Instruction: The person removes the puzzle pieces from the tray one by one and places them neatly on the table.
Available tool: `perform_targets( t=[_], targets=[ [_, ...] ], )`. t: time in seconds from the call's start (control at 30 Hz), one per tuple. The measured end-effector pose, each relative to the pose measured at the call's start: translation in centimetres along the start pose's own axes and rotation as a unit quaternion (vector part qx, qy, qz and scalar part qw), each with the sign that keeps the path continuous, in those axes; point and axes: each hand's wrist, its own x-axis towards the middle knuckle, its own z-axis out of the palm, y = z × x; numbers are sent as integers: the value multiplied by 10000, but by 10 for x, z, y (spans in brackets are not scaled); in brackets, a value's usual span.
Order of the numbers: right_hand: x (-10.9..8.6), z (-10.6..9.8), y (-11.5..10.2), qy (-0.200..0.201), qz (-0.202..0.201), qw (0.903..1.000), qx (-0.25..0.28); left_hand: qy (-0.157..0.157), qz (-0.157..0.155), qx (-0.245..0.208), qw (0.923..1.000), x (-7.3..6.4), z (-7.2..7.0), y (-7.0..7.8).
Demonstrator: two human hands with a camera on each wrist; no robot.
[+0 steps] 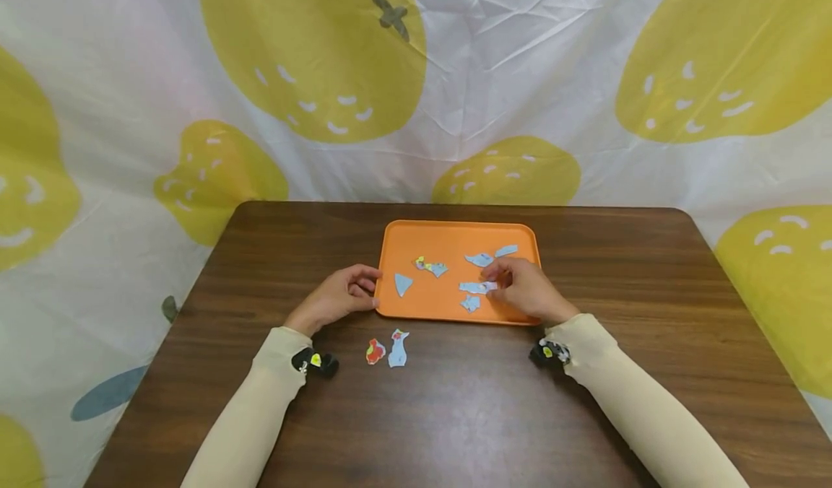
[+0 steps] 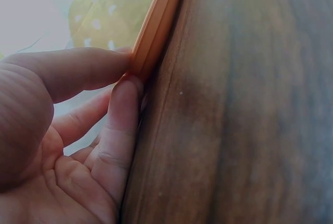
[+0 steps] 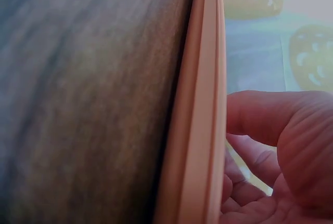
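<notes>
An orange tray lies on the table with several torn or cut pale blue paper pieces in it. My left hand pinches the tray's left rim; the left wrist view shows the thumb and a finger at its corner. My right hand reaches over the tray's right side, thumb and fingers about the right end of a pale blue paper piece. In the right wrist view the tray's wall hides those fingertips. A star-like paper piece lies just below.
In the tray are also a triangular piece, a yellow-and-blue piece and two blue pieces near the back right. A red cutout and a blue animal-shaped cutout lie on the brown table before the tray.
</notes>
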Motion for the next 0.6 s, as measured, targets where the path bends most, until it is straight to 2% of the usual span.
perform_targets(
  t=[0.6],
  targets=[
    [-4,-3,-9,-336,255,9990,163,-4,42,60,10000,1,-2,-2]
  ],
)
